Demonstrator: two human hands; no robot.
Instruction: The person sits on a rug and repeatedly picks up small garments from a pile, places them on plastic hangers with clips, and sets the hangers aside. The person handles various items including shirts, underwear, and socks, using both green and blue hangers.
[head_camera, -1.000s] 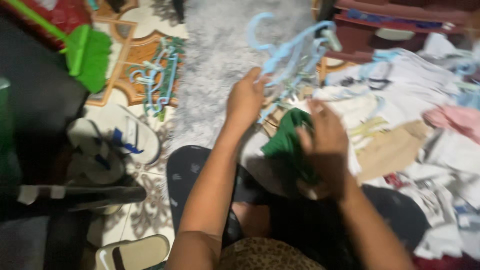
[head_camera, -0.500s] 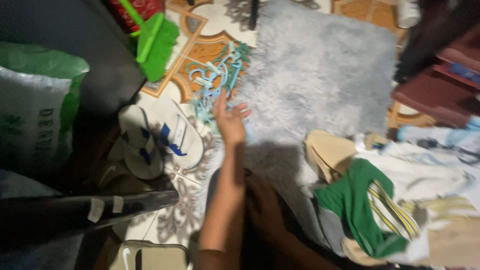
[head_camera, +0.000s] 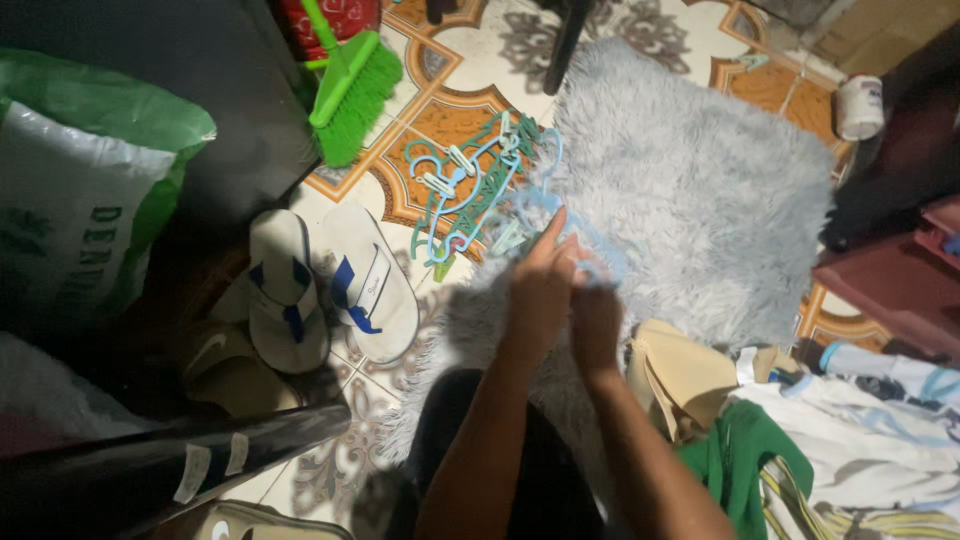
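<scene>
Two hands meet over the near edge of a grey shag rug (head_camera: 690, 190), both closed on one light-blue plastic hanger (head_camera: 590, 245). At far left, a white-and-green sack (head_camera: 70, 210) leans against dark furniture. Next to it, a green hand broom (head_camera: 350, 90) lies on the patterned tile floor (head_camera: 440, 45). Below the broom, a pair of white sandals with blue straps (head_camera: 325, 290) rests sole-down. A tangled pile of green and blue hangers (head_camera: 465, 185) sits just right of the sandals, overlapping the rug's left edge. The left hand (head_camera: 540, 290) pinches the hanger with fingers pressed together; the right hand (head_camera: 597, 315) grips it just beside, fingers curled. At lower right, a tan cloth (head_camera: 680, 375), a green garment (head_camera: 745, 465) and white clothes (head_camera: 870, 440) lie heaped.
</scene>
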